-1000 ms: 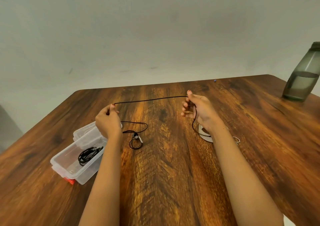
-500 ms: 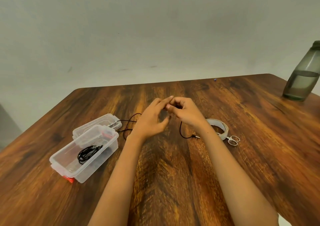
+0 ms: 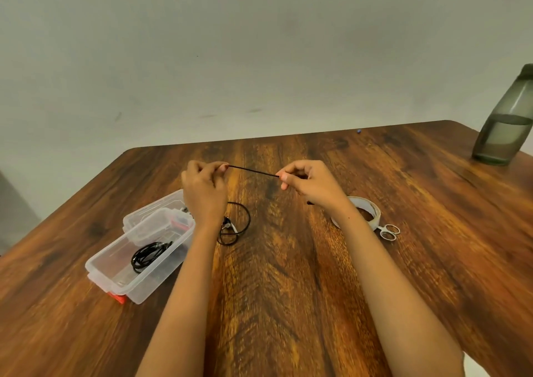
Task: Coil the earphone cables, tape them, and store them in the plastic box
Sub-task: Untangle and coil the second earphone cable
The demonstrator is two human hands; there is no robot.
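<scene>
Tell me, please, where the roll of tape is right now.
In the head view, the roll of tape lies on the table right of centre, partly hidden by the right forearm, with the small scissors beside it.

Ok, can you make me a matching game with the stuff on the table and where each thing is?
Things:
1. bottle
2. scissors
3. coil
4. cable

Places:
A. in the box
B. far right on the table
C. pinched between the left hand and right hand
D. beside the tape

Pairs: 1-B, 2-D, 3-A, 4-C.
</scene>
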